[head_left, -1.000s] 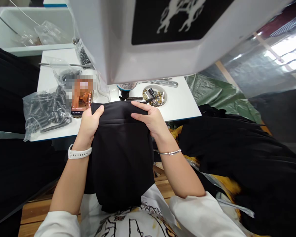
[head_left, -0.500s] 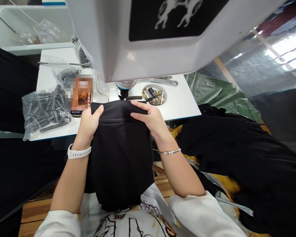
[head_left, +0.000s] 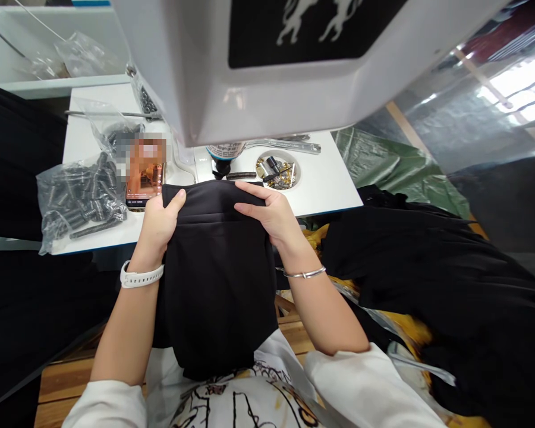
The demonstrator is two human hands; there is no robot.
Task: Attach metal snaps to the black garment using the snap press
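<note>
A piece of black fabric (head_left: 218, 279), with a seam or fold line across its upper part, is stretched between my two hands and hangs down toward my lap. My left hand (head_left: 160, 220) grips its upper left edge, thumb on top and the other fingers hidden beneath. On the upper right side, my right hand (head_left: 274, 214) holds the cloth with two digits lying over it and the rest out of sight. The top edge of the fabric reaches the front of a white machine (head_left: 205, 101), close to its dark lower part (head_left: 220, 169).
On the white tabletop (head_left: 325, 190) are a phone (head_left: 145, 172), a clear bag of black springs (head_left: 80, 196), a round dish of small metal parts (head_left: 276, 170) and a wrench (head_left: 294, 145). Black garments (head_left: 428, 255) are heaped at right. A white bin (head_left: 49, 35) stands back left.
The view has shifted very slightly. Both hands keep the same hold on the black fabric, which has hardly moved.
</note>
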